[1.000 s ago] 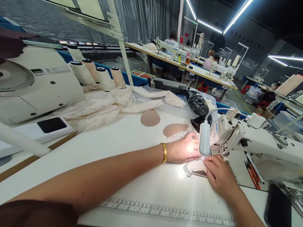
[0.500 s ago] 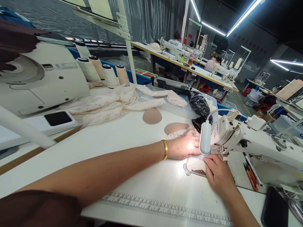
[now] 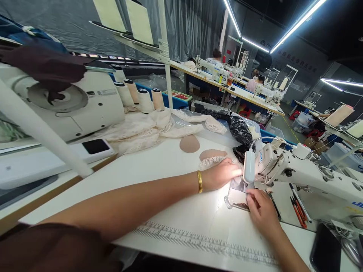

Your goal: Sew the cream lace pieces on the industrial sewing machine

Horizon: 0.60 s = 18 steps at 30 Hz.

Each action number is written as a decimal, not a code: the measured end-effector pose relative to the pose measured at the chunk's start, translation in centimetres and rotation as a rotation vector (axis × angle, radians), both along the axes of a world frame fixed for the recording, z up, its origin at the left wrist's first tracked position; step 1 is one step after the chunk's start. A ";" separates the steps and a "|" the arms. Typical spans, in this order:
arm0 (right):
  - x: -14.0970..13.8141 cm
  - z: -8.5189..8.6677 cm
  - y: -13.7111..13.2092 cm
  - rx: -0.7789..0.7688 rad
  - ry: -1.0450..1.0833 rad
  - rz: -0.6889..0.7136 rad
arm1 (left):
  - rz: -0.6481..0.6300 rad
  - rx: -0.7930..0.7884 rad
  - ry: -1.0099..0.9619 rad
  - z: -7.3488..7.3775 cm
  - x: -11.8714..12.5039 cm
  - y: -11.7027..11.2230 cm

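Note:
My left hand (image 3: pixel 221 175), a gold bracelet at its wrist, lies just left of the sewing machine's needle area. Its fingers are closed on cream lace fabric (image 3: pixel 211 161), which runs out behind the hand. My right hand (image 3: pixel 263 207) is at the front of the metal needle plate (image 3: pixel 237 193), thumb and forefinger pinched close under the needle. What those fingertips hold, if anything, is too small to make out. A lit lamp (image 3: pixel 249 167) on a bendy neck partly hides the needle of the white sewing machine (image 3: pixel 295 162). Two beige oval pads (image 3: pixel 190 144) lie beyond my left hand.
Cream lace (image 3: pixel 141 130) is heaped at the back left, near thread cones (image 3: pixel 145 101). A black plastic bag (image 3: pixel 240 130) sits behind the lamp. Orange-handled tools (image 3: pixel 298 212) and a black phone (image 3: pixel 326 247) lie at the right. A ruler strip (image 3: pixel 204 241) marks the front edge.
My left hand has drawn back a little from the needle, baring more of the needle plate. My right fingers stay close to the plate. The whole view has shifted slightly.

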State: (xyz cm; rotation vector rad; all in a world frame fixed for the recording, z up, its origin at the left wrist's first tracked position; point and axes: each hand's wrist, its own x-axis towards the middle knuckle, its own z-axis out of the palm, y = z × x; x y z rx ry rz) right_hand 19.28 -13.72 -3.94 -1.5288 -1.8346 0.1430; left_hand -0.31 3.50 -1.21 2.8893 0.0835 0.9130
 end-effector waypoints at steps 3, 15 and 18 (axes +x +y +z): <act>-2.2 0.1 0.5 -0.209 0.502 0.009 | -0.123 -0.222 -0.067 0.7 -3.5 -3.9; -12.0 -0.3 -6.0 -0.213 0.886 -0.138 | -0.025 -2.092 -0.791 0.1 -6.7 -14.0; -11.4 0.1 -6.3 -0.246 0.798 -0.106 | -0.078 -2.109 -0.698 0.5 -6.4 -14.0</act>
